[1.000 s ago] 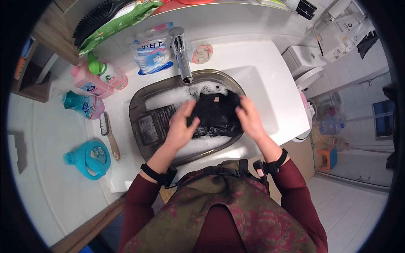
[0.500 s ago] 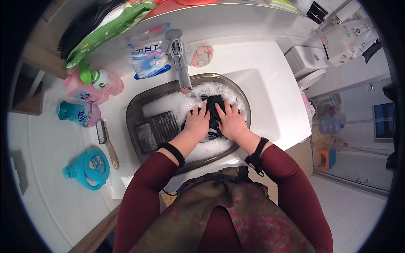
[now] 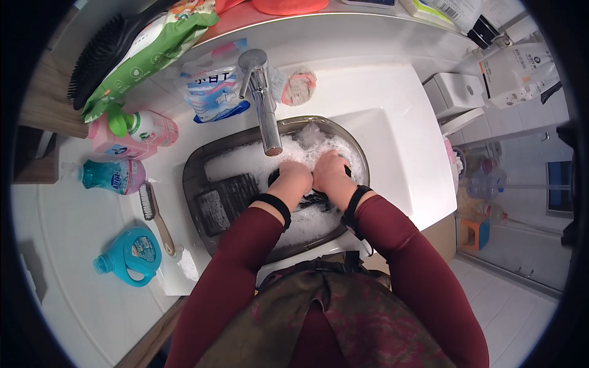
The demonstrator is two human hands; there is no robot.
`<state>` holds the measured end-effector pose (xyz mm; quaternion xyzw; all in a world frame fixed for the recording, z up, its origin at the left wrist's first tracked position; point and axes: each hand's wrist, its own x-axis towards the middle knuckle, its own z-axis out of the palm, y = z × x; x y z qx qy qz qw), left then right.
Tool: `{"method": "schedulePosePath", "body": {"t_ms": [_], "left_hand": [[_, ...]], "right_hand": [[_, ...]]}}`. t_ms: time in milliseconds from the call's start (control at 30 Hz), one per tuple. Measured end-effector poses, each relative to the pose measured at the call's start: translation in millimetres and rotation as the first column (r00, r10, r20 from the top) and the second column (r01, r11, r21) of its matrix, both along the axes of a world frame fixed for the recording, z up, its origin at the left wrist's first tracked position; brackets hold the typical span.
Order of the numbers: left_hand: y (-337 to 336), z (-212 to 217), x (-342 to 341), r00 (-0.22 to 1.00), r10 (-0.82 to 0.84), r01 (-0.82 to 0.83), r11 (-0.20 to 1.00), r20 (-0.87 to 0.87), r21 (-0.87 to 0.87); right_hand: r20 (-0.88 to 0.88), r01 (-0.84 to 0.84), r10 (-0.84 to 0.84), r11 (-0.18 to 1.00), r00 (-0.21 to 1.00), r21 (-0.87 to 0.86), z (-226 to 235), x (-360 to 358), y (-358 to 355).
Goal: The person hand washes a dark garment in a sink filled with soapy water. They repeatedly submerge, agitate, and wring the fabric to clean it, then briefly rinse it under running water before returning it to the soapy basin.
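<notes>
My left hand [image 3: 296, 176] and my right hand [image 3: 331, 165] are side by side, low in a dark see-through washbasin [image 3: 195, 161] of sudsy water. Both hands are curled down into a bunched, wet black cloth [image 3: 314, 200]. Folds of it show beside each hand and between the wrists. Most of my fingertips are hidden behind the hands and in the foam. White suds [image 3: 242, 158] spread around the cloth. A ribbed washboard part [image 3: 236, 191] forms the left side of the basin.
A chrome faucet [image 3: 267, 116] reaches over the basin's far edge. Left on the white counter stand a teal jug [image 3: 136, 256], a scrub brush [image 3: 157, 218], a teal-and-purple bottle [image 3: 116, 176], pink bottles [image 3: 121, 142] and a detergent bag [image 3: 215, 89]. A pinkish sponge [image 3: 299, 88] lies behind the faucet.
My hands were flat with fingers spread on the black cloth. Now they have curled in and sunk lower, closer together, with the cloth bunched under them.
</notes>
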<state>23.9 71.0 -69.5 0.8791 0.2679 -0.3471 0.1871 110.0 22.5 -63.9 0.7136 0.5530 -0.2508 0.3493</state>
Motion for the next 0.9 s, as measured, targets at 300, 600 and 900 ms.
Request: {"method": "schedulePosePath", "body": {"t_ms": [300, 600, 900], "left_hand": [[32, -25, -37, 0.699, 0.596, -0.367, 0.773, 0.395, -0.518], [-31, 14, -108, 0.69, 0.376, -0.261, 0.926, 0.619, -0.272], [-48, -6, -49, 0.984, -0.019, -0.008, 0.989, 0.178, 0.147]], "right_hand": [[-0.648, 0.596, -0.132, 0.559, 0.75, 0.577, -24, 48, -45], [-0.751, 0.537, 0.128, 0.622, 0.648, 0.57, 29, 38, -119], [-0.368, 0.044, 0.135, 0.897, 0.92, 0.439, 8, 10, -113]]}}
